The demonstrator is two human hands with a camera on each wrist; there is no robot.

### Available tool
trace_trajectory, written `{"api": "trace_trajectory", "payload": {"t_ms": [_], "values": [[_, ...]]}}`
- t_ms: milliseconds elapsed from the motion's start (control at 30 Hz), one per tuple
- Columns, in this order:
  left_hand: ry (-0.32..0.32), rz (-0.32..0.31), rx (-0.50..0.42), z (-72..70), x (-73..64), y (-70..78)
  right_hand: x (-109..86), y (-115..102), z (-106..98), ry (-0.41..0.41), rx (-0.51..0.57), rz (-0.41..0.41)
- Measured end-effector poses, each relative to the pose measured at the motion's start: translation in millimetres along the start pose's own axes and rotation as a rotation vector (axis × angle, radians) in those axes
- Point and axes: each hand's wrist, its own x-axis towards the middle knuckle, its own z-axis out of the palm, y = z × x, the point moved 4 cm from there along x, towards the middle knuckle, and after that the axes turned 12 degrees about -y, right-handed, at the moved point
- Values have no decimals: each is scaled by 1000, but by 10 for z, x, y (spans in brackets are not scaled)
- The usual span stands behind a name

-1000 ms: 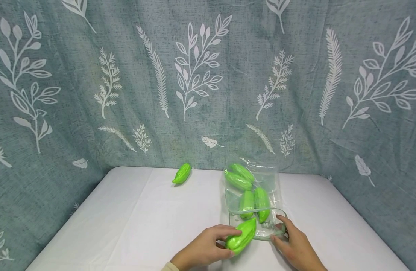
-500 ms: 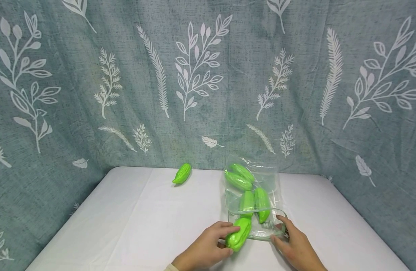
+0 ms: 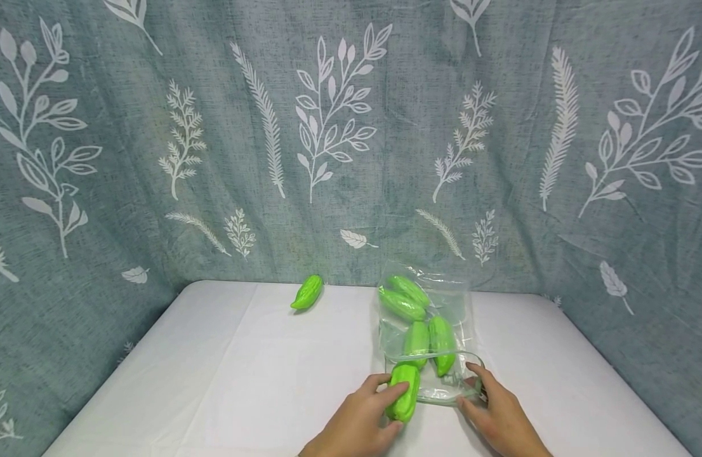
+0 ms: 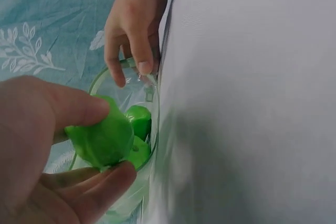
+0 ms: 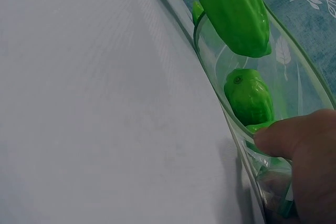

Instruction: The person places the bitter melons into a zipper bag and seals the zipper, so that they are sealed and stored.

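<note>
My left hand [image 3: 357, 416] grips a bright green bitter melon [image 3: 406, 398] between thumb and fingers at the mouth of a clear zip bag [image 3: 452, 298]. In the right wrist view the far end of this bitter melon [image 5: 233, 17] hangs over the opening, inside the bag's rim [image 5: 212, 82]. My right hand [image 3: 497, 412] pinches the right side of that rim, its thumb [image 5: 283, 136] over the edge, and the mouth stands wide. Several more bitter melons [image 3: 401, 304] lie inside the bag, two at its far end and others closer to the mouth.
Another bitter melon [image 3: 308, 292] lies alone near the back edge of the white-covered table [image 3: 259, 368], left of the bag. A teal curtain with white leaf prints [image 3: 351, 158] hangs behind and along both sides.
The bitter melon in my left hand has turned from a slant to nearly lengthwise with the bag, its far end now at the mouth. My right hand stays in place on the rim.
</note>
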Motion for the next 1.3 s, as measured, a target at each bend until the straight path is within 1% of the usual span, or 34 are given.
{"api": "trace_trajectory", "payload": {"t_ms": [167, 400, 533, 633, 733, 933, 1000, 1100, 1300], "values": [[18, -1, 60, 18, 15, 50, -13, -15, 2, 9, 1, -6], [47, 0, 199, 59, 59, 124, -34, -29, -10, 32, 1, -13], [70, 0, 235, 78, 89, 146, -34, -26, -10, 25, 9, -11], [88, -22, 252, 85, 114, 165, -28, -21, -7, 20, 7, -8], [112, -53, 290, 95, 145, 191, -25, -18, -5, 20, 1, -9], [180, -102, 398, 122, 208, 235, -19, -26, -9, 49, -12, -36], [192, -115, 430, 126, 224, 241, -18, -26, -7, 54, -18, -40], [190, -129, 458, 133, 244, 241, -22, -19, -2, 45, -11, -34], [170, -134, 471, 144, 282, 226, -17, -9, -3, 39, 2, -37]]}}
